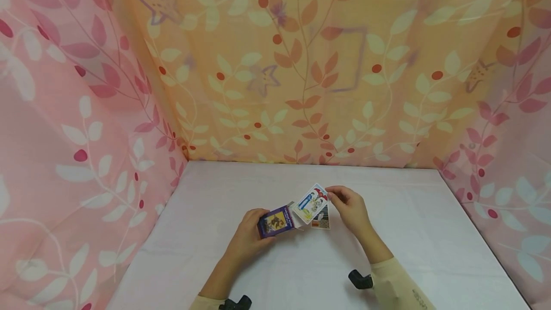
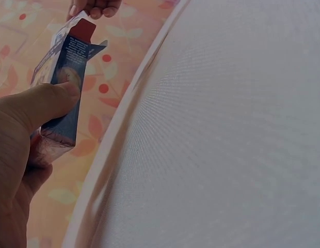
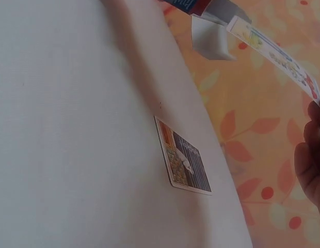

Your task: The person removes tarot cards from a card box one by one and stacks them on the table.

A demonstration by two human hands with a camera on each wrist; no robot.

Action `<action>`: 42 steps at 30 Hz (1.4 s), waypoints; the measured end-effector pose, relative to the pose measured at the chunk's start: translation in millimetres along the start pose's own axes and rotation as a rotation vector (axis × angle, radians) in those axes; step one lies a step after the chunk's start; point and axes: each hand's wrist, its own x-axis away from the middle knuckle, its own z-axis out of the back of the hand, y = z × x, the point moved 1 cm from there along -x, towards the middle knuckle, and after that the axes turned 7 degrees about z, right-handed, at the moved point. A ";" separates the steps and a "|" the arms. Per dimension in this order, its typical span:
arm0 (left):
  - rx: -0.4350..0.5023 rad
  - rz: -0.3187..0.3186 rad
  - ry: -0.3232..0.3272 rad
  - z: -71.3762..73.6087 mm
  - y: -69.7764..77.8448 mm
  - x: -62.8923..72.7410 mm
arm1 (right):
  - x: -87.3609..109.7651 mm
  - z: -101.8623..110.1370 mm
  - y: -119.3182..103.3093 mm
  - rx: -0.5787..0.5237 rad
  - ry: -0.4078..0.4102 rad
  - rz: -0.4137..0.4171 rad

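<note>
My left hand (image 1: 251, 234) grips a dark blue card box (image 1: 275, 222) with a yellow picture on its front. The box's end flaps stand open toward the right, and its red inside shows in the left wrist view, where the thumb presses the box's narrow side (image 2: 72, 62). My right hand (image 1: 350, 209) pinches a white-edged illustrated card (image 1: 311, 203) by its right corner, just beyond the box's open end. Below it, partly hidden in the head view, a second card (image 3: 185, 160) with a dark striped picture lies flat on the table.
The table (image 1: 206, 195) has a white cloth. Behind it hangs an orange leaf-patterned curtain (image 1: 241, 109), with pink curtains (image 1: 43, 133) at the sides. Black wrist mounts (image 1: 360, 280) sit by the sleeves.
</note>
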 end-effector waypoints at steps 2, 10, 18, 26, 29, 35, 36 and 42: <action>-0.001 0.000 -0.001 0.0 -0.6 -0.2 | -2.1 0.9 1.8 -0.005 -0.004 0.001; 0.000 0.008 -0.017 1.3 0.4 -0.3 | -11.9 6.0 2.2 0.024 -0.010 0.023; 0.000 0.014 -0.025 1.2 -0.4 -0.3 | -24.4 14.8 7.9 0.064 -0.061 0.020; -0.005 0.009 -0.018 0.2 -1.1 0.3 | -34.3 17.9 12.8 0.121 -0.104 -0.015; 0.000 0.012 -0.017 0.4 -0.5 0.3 | -37.8 18.7 15.8 0.124 -0.124 -0.033; 0.009 0.019 -0.018 1.0 0.6 0.4 | -43.5 19.5 21.6 0.145 -0.155 -0.048; 0.011 0.020 -0.018 1.1 0.7 0.4 | -44.3 19.3 23.0 0.148 -0.160 -0.049; 0.017 0.024 -0.019 1.9 1.4 0.5 | -47.2 16.4 34.8 0.157 -0.192 -0.057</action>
